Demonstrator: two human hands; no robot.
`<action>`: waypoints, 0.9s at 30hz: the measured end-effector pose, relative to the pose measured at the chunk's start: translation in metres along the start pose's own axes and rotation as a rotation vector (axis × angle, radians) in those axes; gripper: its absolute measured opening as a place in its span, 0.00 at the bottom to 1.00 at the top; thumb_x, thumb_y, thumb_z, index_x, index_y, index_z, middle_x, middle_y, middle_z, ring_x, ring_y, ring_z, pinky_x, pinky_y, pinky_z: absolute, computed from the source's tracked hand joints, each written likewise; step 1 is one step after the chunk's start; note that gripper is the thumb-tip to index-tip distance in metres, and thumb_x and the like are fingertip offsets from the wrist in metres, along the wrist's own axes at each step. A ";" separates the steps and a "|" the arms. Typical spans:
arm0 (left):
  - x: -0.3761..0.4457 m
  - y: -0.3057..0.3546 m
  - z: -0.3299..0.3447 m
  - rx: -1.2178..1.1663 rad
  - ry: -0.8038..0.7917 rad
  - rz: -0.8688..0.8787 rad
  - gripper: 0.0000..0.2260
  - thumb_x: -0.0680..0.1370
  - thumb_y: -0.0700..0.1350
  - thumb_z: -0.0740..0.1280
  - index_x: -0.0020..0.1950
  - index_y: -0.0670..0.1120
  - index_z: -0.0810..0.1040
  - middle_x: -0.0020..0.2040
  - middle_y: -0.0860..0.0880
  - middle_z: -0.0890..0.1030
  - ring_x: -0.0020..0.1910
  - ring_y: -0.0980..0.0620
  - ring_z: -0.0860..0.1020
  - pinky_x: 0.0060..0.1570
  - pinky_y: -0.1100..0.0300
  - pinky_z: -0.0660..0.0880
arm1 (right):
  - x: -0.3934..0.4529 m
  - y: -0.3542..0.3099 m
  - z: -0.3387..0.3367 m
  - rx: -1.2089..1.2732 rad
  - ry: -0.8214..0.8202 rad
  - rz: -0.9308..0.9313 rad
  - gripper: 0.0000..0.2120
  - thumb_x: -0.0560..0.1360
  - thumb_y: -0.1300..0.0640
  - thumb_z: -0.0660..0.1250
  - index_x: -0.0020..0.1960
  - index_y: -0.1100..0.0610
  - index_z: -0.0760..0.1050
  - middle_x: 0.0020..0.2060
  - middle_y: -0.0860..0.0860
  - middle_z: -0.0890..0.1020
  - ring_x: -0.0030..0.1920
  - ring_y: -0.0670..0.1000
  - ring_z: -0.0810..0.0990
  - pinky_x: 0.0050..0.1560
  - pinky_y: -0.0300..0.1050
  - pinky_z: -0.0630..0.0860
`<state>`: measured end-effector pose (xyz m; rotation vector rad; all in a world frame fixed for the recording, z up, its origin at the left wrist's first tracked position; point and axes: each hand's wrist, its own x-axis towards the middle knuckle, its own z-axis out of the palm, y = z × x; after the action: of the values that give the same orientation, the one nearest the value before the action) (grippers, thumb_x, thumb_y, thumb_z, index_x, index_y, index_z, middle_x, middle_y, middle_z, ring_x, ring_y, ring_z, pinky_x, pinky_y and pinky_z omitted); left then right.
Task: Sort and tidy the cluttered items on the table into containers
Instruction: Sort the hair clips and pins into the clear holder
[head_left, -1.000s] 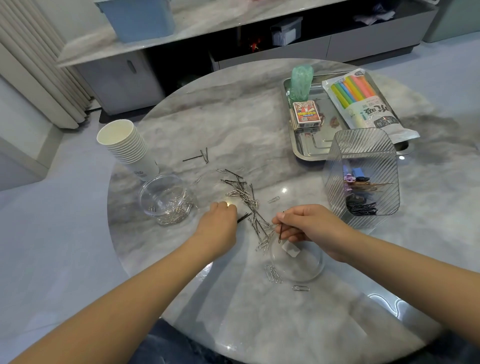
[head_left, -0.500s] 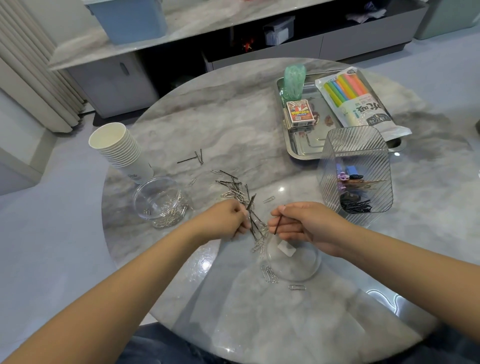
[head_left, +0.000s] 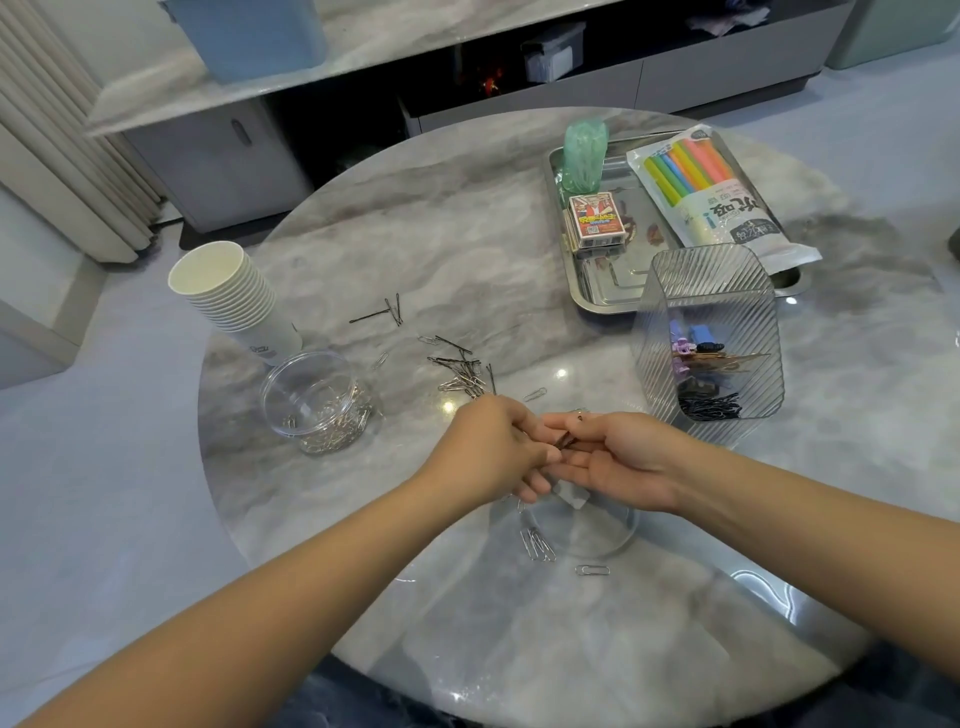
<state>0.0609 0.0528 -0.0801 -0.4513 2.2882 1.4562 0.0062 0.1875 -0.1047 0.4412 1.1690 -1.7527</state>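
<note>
My left hand and my right hand meet above the marble table, over a low clear lid. Both pinch a few black hairpins between their fingertips. Behind the hands lies a loose pile of hairpins and silver paper clips. Left of it, a round clear bowl holds paper clips. On the right, a ribbed clear bin holds black hairpins and coloured clips. More paper clips lie by the lid.
A stack of paper cups stands at the left edge. A steel tray at the back right carries a card box, a green roll and a pack of coloured sticks. Three hairpins lie apart.
My left hand picked a hairpin from the pile and moved right to my right hand. The two hands have come together over the lid.
</note>
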 end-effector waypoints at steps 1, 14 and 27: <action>-0.001 0.001 -0.001 -0.014 -0.005 -0.004 0.02 0.75 0.35 0.68 0.47 0.41 0.78 0.33 0.43 0.81 0.29 0.48 0.80 0.34 0.58 0.80 | 0.000 0.000 -0.001 0.003 0.025 -0.015 0.13 0.82 0.64 0.49 0.61 0.65 0.69 0.48 0.60 0.79 0.48 0.56 0.79 0.53 0.50 0.76; 0.002 0.001 0.009 0.241 0.315 0.164 0.04 0.71 0.47 0.73 0.42 0.53 0.79 0.35 0.54 0.83 0.35 0.54 0.82 0.43 0.54 0.80 | -0.002 0.009 0.000 0.055 -0.020 0.126 0.15 0.81 0.64 0.49 0.47 0.64 0.74 0.30 0.57 0.81 0.40 0.55 0.80 0.49 0.50 0.76; 0.030 -0.028 -0.028 0.382 0.417 0.081 0.05 0.74 0.42 0.66 0.42 0.51 0.80 0.37 0.54 0.80 0.41 0.53 0.79 0.40 0.62 0.73 | 0.000 0.001 -0.002 -0.027 0.057 0.069 0.08 0.80 0.62 0.57 0.49 0.64 0.73 0.29 0.53 0.71 0.27 0.48 0.70 0.28 0.40 0.77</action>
<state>0.0439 0.0144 -0.1060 -0.5924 2.8617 0.9853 0.0068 0.1891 -0.1058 0.5122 1.2025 -1.6730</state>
